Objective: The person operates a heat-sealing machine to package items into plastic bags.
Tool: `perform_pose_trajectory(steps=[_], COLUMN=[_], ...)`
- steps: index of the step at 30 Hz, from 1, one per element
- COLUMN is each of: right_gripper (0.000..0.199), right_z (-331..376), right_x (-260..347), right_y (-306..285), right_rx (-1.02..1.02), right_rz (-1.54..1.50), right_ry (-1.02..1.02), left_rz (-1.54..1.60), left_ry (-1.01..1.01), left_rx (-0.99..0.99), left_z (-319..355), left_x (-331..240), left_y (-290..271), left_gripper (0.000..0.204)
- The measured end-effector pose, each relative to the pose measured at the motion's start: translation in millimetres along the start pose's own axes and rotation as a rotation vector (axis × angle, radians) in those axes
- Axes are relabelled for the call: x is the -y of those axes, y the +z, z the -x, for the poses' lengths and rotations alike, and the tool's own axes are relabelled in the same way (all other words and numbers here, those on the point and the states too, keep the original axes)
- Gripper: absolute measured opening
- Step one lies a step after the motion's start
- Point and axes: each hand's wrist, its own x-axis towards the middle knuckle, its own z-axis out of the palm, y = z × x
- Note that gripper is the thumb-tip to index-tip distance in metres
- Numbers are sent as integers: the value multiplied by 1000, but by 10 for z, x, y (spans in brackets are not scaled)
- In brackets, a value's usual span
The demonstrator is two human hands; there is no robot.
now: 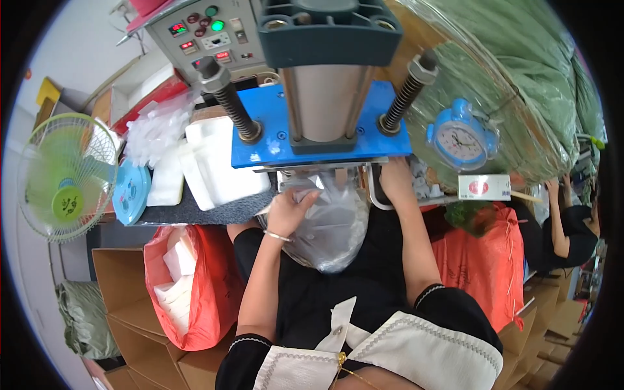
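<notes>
Translucent plastic bag (331, 231), crumpled and bulging, gripped by left hand (289, 211); right-hand fingers hidden.

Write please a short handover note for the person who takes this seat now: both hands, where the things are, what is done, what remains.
Left hand: gripping the top of the clear plastic bag on the lap.
Right hand: reaches under the blue press plate, hidden there; whether it holds anything cannot be told.
White foam pieces lie left of the press; more in the red bag below.
Done: bag partly filled.
Left: cannot tell how much.
</notes>
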Motion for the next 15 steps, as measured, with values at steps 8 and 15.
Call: perform_pose_trajectory(steps=[8, 15], right_gripper=[14, 20], right_z=[-55, 408], right_x=[193, 515], right_y=[-274, -466], right_rx=[-21, 48], right_rz=[-412, -1242], right_ry=[255, 364], left_rz=[-833, -203], left_ry=[124, 87], left_rx=[-278, -292], left_z=[596, 665], left_x=[373, -410], left_y=[-250, -680], left_gripper=[71, 12])
